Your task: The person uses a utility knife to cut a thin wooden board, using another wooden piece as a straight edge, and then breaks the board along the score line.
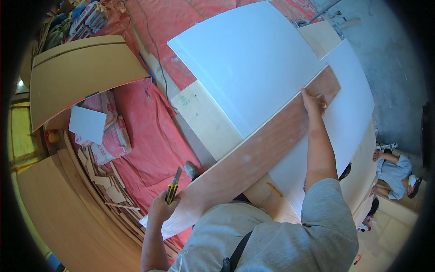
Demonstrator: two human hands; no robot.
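Note:
Lying diagonally across my body is a long reddish-brown wooden board, its near end by my left side. My left hand is closed around a yellow-and-black utility knife, whose blade is out and points up and away from me. That hand is beside the board's near end; whether it also touches the board I cannot tell. Toward the far end, my right hand grips the board with fingers at its upper edge. Beneath the board is a large white sheet. A yellow pencil lies close to my waist.
A pale plywood piece pokes out under the white sheet. Left of me are stacked brown panels, wood offcuts and a small white panel. Red sheeting covers the floor. Another person is at the right.

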